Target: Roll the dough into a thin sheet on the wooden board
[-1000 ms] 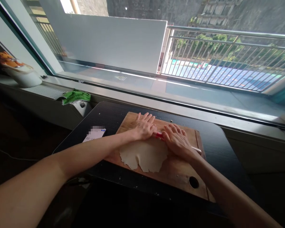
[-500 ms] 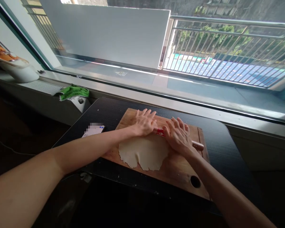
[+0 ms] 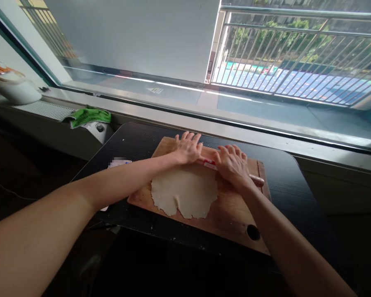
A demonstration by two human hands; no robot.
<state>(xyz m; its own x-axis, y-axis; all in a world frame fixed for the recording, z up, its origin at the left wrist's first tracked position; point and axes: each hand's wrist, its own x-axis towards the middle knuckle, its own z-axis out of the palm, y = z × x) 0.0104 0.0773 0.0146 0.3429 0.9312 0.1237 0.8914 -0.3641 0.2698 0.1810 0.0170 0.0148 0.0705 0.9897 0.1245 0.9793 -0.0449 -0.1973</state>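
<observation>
A sheet of pale dough (image 3: pixel 185 194) with a ragged near edge and a small split lies on a wooden board (image 3: pixel 231 214). Across its far part lies a wooden rolling pin (image 3: pixel 256 180) with a red and white label; the hands hide much of it. My left hand (image 3: pixel 188 148) rests palm down over the pin's left part, fingers stretched forward. Over its right part lies my right hand (image 3: pixel 232 164), flat, with fingers extended and thumb near the label. Neither hand's fingers wrap round the pin.
The board lies on a black table (image 3: pixel 284 185). A phone (image 3: pixel 119 163), partly covered by my left forearm, is on the table's left. A green cloth (image 3: pixel 91 116) and a white pot (image 3: pixel 15 88) are on the ledge by the window.
Both hands and the rolling pin have moved slightly forward over the dough, and more of the dough shows behind them. The camera view has tilted down a little.
</observation>
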